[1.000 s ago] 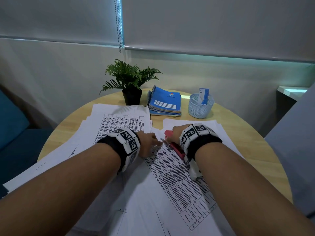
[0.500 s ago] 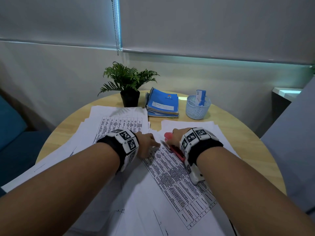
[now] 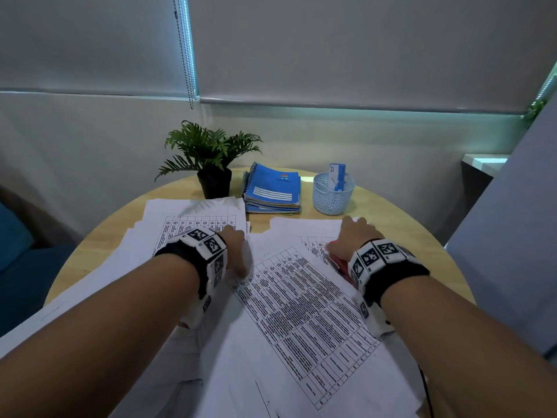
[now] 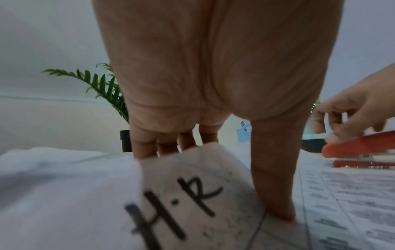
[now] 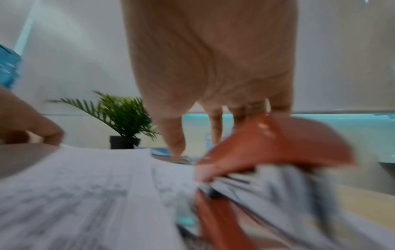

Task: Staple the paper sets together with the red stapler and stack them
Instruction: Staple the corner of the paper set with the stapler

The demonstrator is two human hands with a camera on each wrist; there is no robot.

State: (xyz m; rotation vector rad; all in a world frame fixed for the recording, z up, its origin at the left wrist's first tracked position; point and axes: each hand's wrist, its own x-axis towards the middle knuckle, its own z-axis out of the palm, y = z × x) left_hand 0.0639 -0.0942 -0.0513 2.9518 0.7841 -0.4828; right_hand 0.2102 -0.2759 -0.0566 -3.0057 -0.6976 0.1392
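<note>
A printed paper set [image 3: 301, 312] lies slanted across the round wooden table [image 3: 407, 227], on top of other white sheets. My left hand [image 3: 236, 248] is at its upper left edge. In the left wrist view the fingers [image 4: 166, 142] go behind a raised sheet marked "H.R" [image 4: 192, 194] and the thumb [image 4: 275, 186] presses on the printed page. My right hand [image 3: 351, 236] holds the red stapler [image 3: 339, 262] at the set's upper right. The stapler [image 5: 267, 140] is under the palm, blurred in the right wrist view. From the left wrist, the stapler [image 4: 359, 147] sits low on the paper.
A second spread of printed sheets [image 3: 168, 224] lies left of my left hand. At the table's back stand a potted plant [image 3: 211, 152], a stack of blue notebooks [image 3: 272, 188] and a white mesh basket [image 3: 331, 194]. A blue seat [image 3: 15, 236] is at the far left.
My right hand has carried the red stapler to the right, away from my left hand. The left hand stays on the set's upper left edge.
</note>
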